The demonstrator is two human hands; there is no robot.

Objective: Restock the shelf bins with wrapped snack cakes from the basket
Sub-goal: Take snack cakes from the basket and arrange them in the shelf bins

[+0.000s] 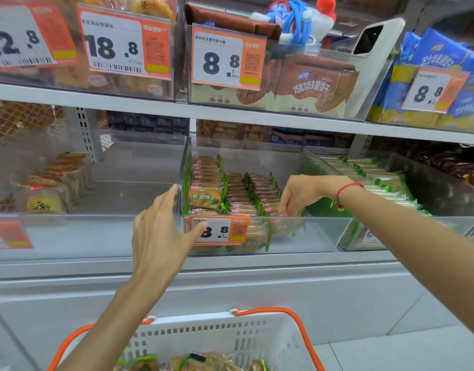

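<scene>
I am partway through the restock, by my reading. The clear bin (257, 231) at frame centre already holds 3 rows of green-edged wrapped cakes (206, 196), packed upright along its left and middle, while its right part, near the frame's centre right, shows bare floor. That gap is what is left to fill, I judge.

My right hand (297, 195) reaches down into the bin at the right end of the rows. Its fingers curl toward the front packs, seemingly pinching or nudging 1 cake into line, though the fingertips sit behind the bin's front wall and I cannot tell for sure whether they grip anything. My left hand (161, 231) is flat and relaxed, fingers straight, resting against the bin's left front corner with the thumb over the orange price tag (225, 231); it steadies the bin and holds nothing.

The basket (230, 333) sits at the bottom of the frame, white with 2 orange handles. Several more wrapped cakes lie in it, perhaps 4 or 5 showing at the frame's lower edge, so stock remains to move.

Counts: 2 hands, 1 basket, 3 rows in this bin. A second bin (391, 183) at centre right holds similar green packs, too many and too blurred to count. I count 7 price tags in view.
</scene>
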